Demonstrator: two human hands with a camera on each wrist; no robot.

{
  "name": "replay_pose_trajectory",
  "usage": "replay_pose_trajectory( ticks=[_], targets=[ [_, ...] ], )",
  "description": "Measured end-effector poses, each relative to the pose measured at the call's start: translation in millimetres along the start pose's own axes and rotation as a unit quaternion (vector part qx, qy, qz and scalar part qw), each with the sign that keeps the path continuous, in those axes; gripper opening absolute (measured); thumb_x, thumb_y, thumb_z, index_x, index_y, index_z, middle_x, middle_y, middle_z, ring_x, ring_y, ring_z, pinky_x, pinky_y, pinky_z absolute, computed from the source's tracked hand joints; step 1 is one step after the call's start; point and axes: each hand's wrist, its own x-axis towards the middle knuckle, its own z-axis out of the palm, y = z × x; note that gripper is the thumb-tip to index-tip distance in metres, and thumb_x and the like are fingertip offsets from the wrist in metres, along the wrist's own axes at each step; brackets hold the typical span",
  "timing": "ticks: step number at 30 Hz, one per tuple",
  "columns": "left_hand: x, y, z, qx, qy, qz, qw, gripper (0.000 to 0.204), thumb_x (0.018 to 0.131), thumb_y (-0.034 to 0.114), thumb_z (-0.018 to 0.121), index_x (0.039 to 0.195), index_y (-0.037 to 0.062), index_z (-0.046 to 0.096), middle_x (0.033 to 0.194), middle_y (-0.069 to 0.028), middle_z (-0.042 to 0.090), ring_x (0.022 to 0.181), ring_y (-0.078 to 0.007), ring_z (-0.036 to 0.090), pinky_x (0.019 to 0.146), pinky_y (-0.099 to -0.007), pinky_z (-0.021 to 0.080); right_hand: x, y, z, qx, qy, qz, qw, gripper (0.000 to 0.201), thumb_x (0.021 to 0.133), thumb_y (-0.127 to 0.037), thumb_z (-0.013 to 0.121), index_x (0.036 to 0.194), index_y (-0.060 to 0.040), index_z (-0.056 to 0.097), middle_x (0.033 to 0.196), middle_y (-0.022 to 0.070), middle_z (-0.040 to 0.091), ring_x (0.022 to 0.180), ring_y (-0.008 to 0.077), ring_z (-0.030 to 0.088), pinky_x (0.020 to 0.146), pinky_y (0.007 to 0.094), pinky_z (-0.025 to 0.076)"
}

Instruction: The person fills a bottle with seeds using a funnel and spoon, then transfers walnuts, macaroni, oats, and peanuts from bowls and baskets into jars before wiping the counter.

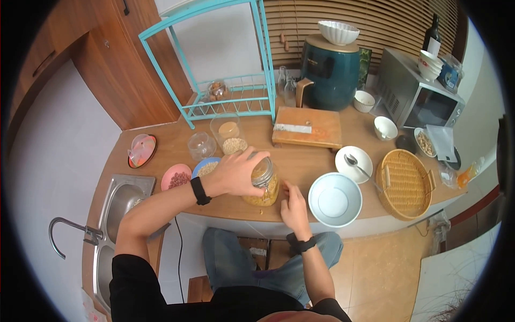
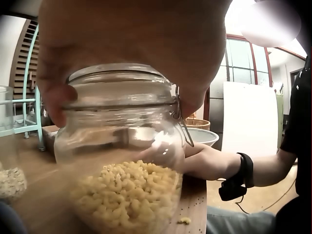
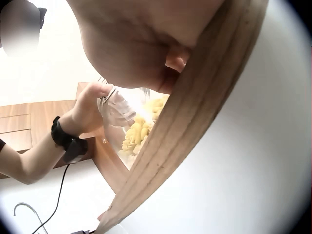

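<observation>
A clip-top glass jar (image 1: pixel 262 199) partly filled with yellow macaroni (image 2: pixel 131 195) stands near the counter's front edge. From above, my left hand (image 1: pixel 236 176) grips its glass lid (image 2: pixel 117 83), fingers and thumb spread down either side. The lid sits on the jar's mouth, and the wire clasp (image 2: pixel 178 109) hangs at the side. My right hand (image 1: pixel 295 210) is by the jar's right side, low at the counter edge, fingers loosely bent and pointing at the glass; its fingertips are partly hidden. One loose macaroni piece (image 2: pixel 184 221) lies beside the jar.
Left of the jar are a pink bowl (image 1: pixel 173 173), a blue-rimmed plate (image 1: pixel 196 167) and glass jars. To the right stand a pale blue bowl (image 1: pixel 335 199), a white plate (image 1: pixel 362 155) with a spoon, and a wicker basket (image 1: pixel 406 185). Behind lies a wooden board (image 1: pixel 322 121).
</observation>
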Motion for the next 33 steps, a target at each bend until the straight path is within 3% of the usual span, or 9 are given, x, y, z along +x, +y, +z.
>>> replay_pose_trajectory(
  ticks=[3, 6, 10, 13, 18, 21, 23, 26, 33],
  targets=[
    [15, -1, -41, 0.018, -0.010, -0.004, 1.000, 0.076, 0.065, 0.040, 0.079, 0.129, 0.0119, 0.050, 0.112, -0.0163, 0.056, 0.102, -0.0381, 0.060, 0.083, -0.0451, 0.050, 5, 6, -1, 0.073, 0.003, 0.039, 0.997, 0.042, 0.079, 0.011, 0.045, 0.120, 0.0076, 0.054, 0.108, 0.0225, 0.063, 0.100, 0.0309, 0.065, 0.090, 0.0357, 0.052],
    [42, -13, -94, 0.013, 0.031, -0.004, 0.999, 0.075, 0.066, 0.038, 0.077, 0.130, 0.0116, 0.050, 0.117, -0.0150, 0.058, 0.105, -0.0360, 0.060, 0.088, -0.0428, 0.050, 7, 4, -5, 0.080, -0.015, 0.043, 0.996, 0.040, 0.079, 0.010, 0.046, 0.118, 0.0075, 0.054, 0.108, 0.0217, 0.063, 0.100, 0.0299, 0.065, 0.089, 0.0350, 0.052],
    [96, -52, -160, 0.029, 0.029, -0.113, 0.993, 0.076, 0.069, 0.040, 0.074, 0.134, 0.0120, 0.048, 0.129, -0.0161, 0.058, 0.116, -0.0349, 0.057, 0.097, -0.0395, 0.047, 9, 1, -4, 0.047, 0.012, 0.037, 0.998, 0.026, 0.085, 0.006, 0.051, 0.110, 0.0047, 0.058, 0.097, 0.0201, 0.063, 0.088, 0.0317, 0.065, 0.079, 0.0377, 0.053],
    [139, -94, -176, 0.100, 0.067, -0.180, 0.976, 0.076, 0.069, 0.048, 0.068, 0.134, 0.0115, 0.049, 0.126, -0.0209, 0.059, 0.114, -0.0366, 0.058, 0.094, -0.0417, 0.048, 11, -1, -6, 0.054, 0.010, 0.044, 0.998, 0.020, 0.088, 0.004, 0.053, 0.106, 0.0038, 0.059, 0.095, 0.0194, 0.064, 0.087, 0.0310, 0.066, 0.077, 0.0365, 0.053],
    [195, -160, -156, 0.149, 0.057, -0.271, 0.949, 0.080, 0.069, 0.051, 0.065, 0.138, 0.0146, 0.047, 0.132, -0.0213, 0.055, 0.120, -0.0392, 0.054, 0.100, -0.0440, 0.044, 14, -3, -7, 0.041, 0.013, 0.027, 0.999, 0.015, 0.087, 0.002, 0.056, 0.102, 0.0027, 0.060, 0.091, 0.0180, 0.064, 0.081, 0.0311, 0.066, 0.073, 0.0364, 0.053],
    [215, -209, -128, 0.132, 0.075, -0.267, 0.952, 0.082, 0.069, 0.052, 0.065, 0.140, 0.0156, 0.046, 0.134, -0.0209, 0.054, 0.121, -0.0394, 0.052, 0.100, -0.0441, 0.044, 16, -4, -7, 0.040, 0.008, 0.029, 0.999, 0.015, 0.086, 0.001, 0.059, 0.101, 0.0023, 0.061, 0.089, 0.0179, 0.064, 0.080, 0.0315, 0.066, 0.072, 0.0368, 0.053],
    [224, -218, -115, 0.127, 0.061, -0.273, 0.951, 0.082, 0.069, 0.052, 0.066, 0.140, 0.0161, 0.045, 0.134, -0.0215, 0.053, 0.122, -0.0395, 0.052, 0.101, -0.0440, 0.043, 16, -6, -8, 0.041, -0.004, 0.037, 0.998, 0.015, 0.085, 0.000, 0.061, 0.100, 0.0024, 0.061, 0.091, 0.0183, 0.064, 0.081, 0.0321, 0.066, 0.072, 0.0368, 0.053],
    [234, -230, -99, 0.120, 0.040, -0.276, 0.953, 0.081, 0.070, 0.052, 0.066, 0.140, 0.0175, 0.044, 0.132, -0.0216, 0.053, 0.120, -0.0398, 0.053, 0.100, -0.0438, 0.044, 16, 1, -3, 0.072, -0.007, 0.029, 0.997, 0.018, 0.084, -0.003, 0.062, 0.100, 0.0039, 0.060, 0.096, 0.0226, 0.063, 0.087, 0.0399, 0.063, 0.076, 0.0411, 0.052],
    [250, -258, -66, 0.105, 0.008, -0.235, 0.966, 0.078, 0.070, 0.049, 0.068, 0.137, 0.0180, 0.045, 0.127, -0.0204, 0.055, 0.116, -0.0399, 0.054, 0.098, -0.0436, 0.044, 20, -2, -6, 0.056, -0.012, 0.022, 0.998, 0.016, 0.083, -0.004, 0.063, 0.098, 0.0034, 0.061, 0.098, 0.0228, 0.063, 0.089, 0.0401, 0.063, 0.078, 0.0414, 0.052]
  ],
)
